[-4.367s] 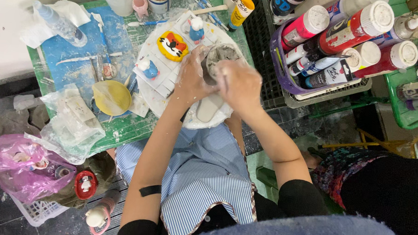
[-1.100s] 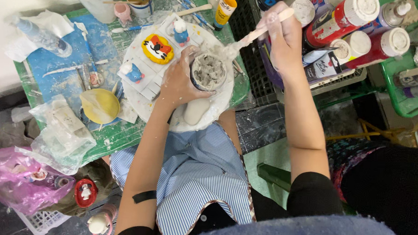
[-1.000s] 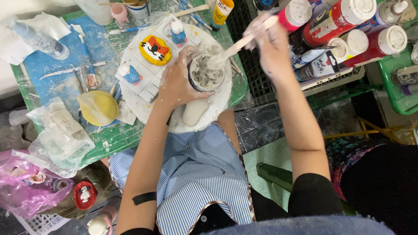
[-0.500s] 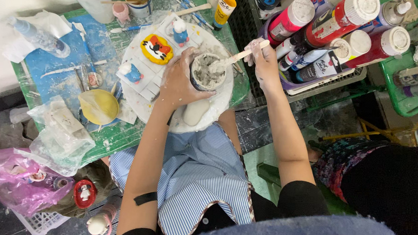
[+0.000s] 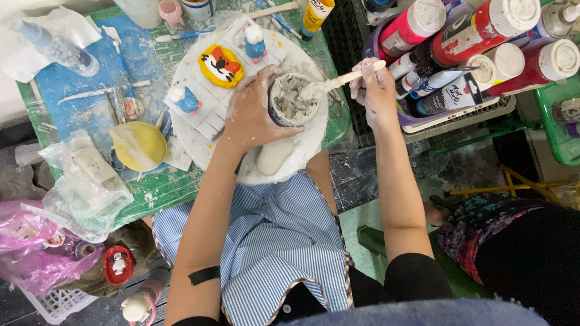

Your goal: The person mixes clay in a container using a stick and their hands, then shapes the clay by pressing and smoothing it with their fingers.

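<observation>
Left hand [image 5: 252, 113] wrapped around the side of a small cup [image 5: 291, 100] full of grey-white paste, steadying it on the round white tray [image 5: 300, 158]. Right hand [image 5: 373, 89] pinches a flat wooden stick [image 5: 339, 81], its loaded tip over the cup's rim. Cup stands near the tray's right edge, close to the table's corner.

Risks, as judged: paste on the stick looks thick; a hard scrape could tip the cup toward the lap and striped apron [image 5: 277, 246]. Left fingers look coated, so the grip may slip, though the view is too coarse to be sure. Painted tiger piece [image 5: 221, 65] and blue figure [image 5: 187, 99] sit close; a flick could spatter them
</observation>
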